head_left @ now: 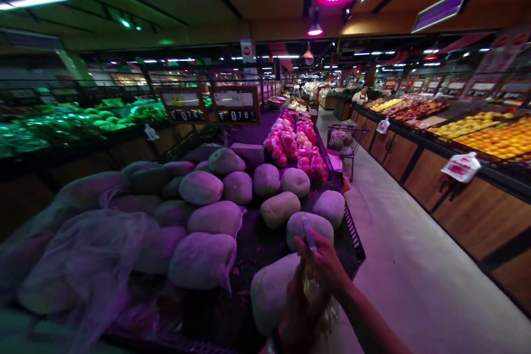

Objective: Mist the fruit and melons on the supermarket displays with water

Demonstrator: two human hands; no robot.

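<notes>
Both forearms are bare with no sleeves showing, and the left hand has a pale band at its wrist.

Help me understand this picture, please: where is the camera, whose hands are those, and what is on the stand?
The single picture comes from a camera worn on a person's head, looking forward and down in a supermarket produce aisle. At the bottom, the person's right hand and left hand are raised together, with a grip on a thin clear plastic bag and a small stick-like item I cannot identify. Just beyond them, a dark display stand carries large rounded pale-green melons, some in plastic wrap. Further back lie netted red fruit, two price signs and a shopping cart.
</notes>
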